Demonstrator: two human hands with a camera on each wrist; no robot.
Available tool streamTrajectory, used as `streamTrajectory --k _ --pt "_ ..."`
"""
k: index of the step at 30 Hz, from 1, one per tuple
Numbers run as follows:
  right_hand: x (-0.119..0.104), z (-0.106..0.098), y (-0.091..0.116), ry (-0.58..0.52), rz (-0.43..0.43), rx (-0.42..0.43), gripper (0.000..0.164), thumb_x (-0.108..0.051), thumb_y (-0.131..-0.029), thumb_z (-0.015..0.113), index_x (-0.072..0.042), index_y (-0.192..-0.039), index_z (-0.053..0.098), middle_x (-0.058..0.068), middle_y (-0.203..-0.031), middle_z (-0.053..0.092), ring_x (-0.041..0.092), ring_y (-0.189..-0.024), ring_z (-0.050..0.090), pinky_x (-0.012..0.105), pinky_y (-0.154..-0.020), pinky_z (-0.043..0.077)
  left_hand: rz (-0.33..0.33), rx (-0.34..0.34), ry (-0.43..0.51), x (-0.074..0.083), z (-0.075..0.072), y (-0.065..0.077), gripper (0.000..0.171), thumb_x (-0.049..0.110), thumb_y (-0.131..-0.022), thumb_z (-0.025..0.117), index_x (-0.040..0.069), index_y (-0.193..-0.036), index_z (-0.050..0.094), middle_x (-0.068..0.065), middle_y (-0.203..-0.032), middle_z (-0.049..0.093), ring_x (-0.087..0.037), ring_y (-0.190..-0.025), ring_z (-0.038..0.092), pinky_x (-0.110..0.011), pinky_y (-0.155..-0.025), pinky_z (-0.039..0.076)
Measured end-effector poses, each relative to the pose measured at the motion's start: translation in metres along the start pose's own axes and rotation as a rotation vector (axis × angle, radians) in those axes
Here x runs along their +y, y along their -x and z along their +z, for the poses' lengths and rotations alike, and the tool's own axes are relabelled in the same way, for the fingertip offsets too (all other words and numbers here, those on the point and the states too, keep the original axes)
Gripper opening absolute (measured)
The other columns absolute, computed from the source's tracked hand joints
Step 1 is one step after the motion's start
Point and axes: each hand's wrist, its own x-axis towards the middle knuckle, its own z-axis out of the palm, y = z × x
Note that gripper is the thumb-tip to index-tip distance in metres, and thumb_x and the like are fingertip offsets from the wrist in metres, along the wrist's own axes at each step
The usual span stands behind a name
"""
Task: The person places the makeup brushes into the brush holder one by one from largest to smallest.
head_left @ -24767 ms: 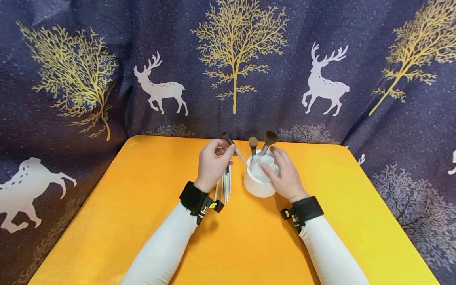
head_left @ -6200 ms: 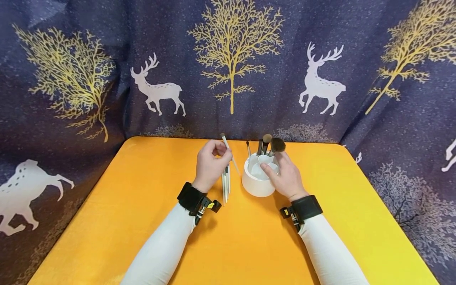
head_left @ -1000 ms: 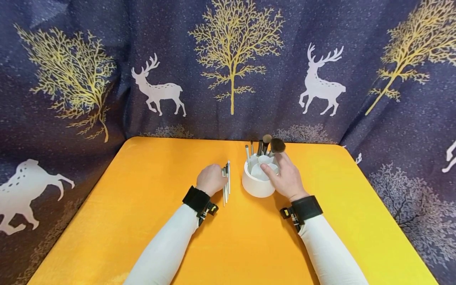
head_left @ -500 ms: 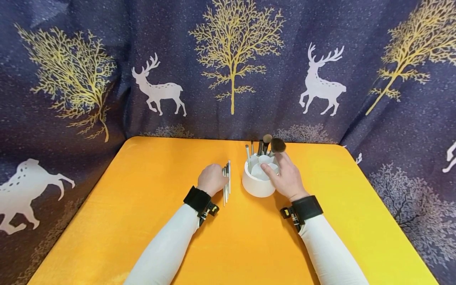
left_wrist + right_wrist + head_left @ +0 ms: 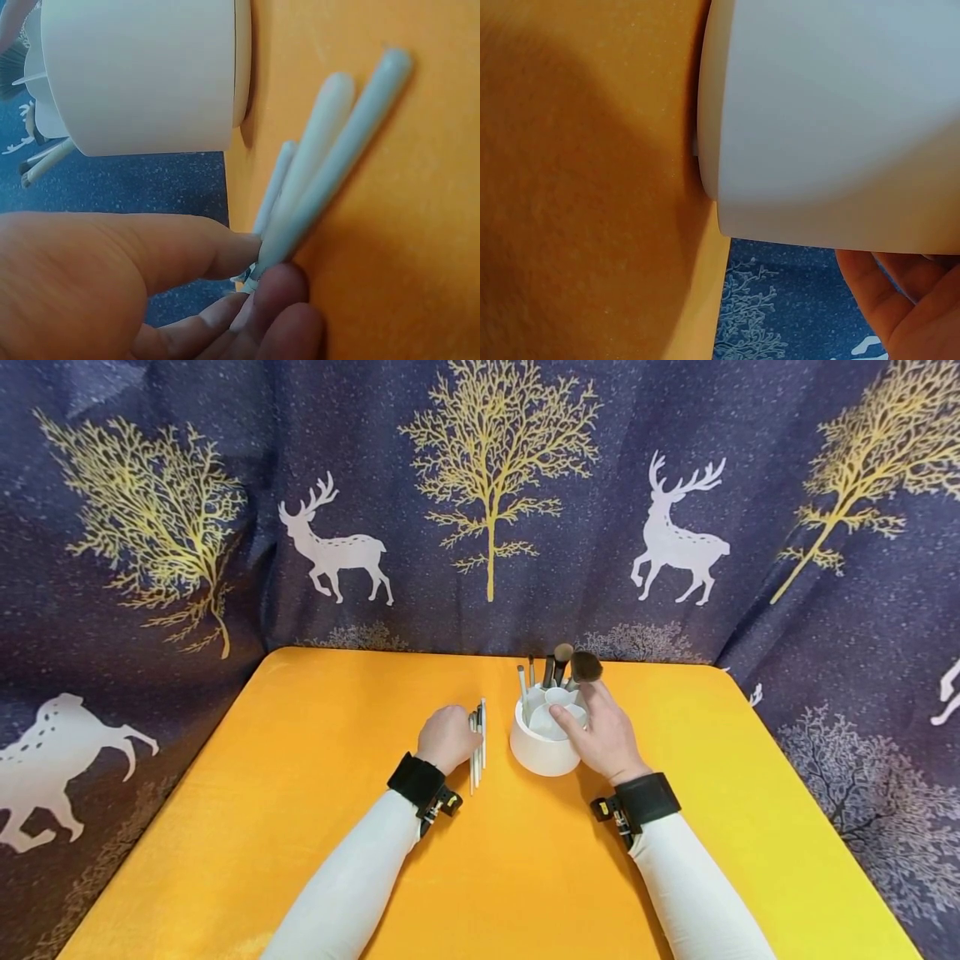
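Loose brushes (image 5: 306, 169) are lying on the orange table (image 5: 337, 718) just beside a white cup (image 5: 543, 755), and we are seeing the left hand (image 5: 447, 737) pinching at them between thumb and fingers, how many we cannot tell. A pale brush (image 5: 522, 682), held in that hand seconds ago, is now standing in the cup near darker brushes (image 5: 586, 666); we are judging that one more is stowed, a few remaining. The right hand (image 5: 607, 742) is gripping the cup's right side, thumb over the rim.
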Motion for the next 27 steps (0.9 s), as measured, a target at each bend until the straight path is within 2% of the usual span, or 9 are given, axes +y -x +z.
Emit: streamTrajectory --k 20,27 --pt "0.0025 0.0010 0.0006 0.000 -0.002 0.000 0.068 -0.060 -0.094 0.053 -0.018 -0.146 0.043 0.004 -0.139 0.049 0.029 -0.118 0.055 0.056 -0.085 0.048 -0.006 -0.004 -0.010 0.0001 0.0025 -0.0016 0.023 0.019 -0.087 0.068 0.012 -0.067 0.057 -0.003 -0.059 0.045 -0.020 -0.052 0.051 -0.029 -0.050 0.037" --pt "0.0015 0.0003 0.0001 -0.003 -0.008 0.002 0.068 -0.060 -0.094 0.053 -0.017 -0.147 0.043 0.005 -0.139 0.050 0.029 -0.119 0.054 0.056 -0.087 0.047 -0.005 0.008 0.031 0.0019 0.0007 -0.0019 0.028 0.020 -0.087 0.066 0.013 -0.063 0.054 0.000 -0.054 0.039 -0.020 -0.048 0.048 -0.029 -0.048 0.033"
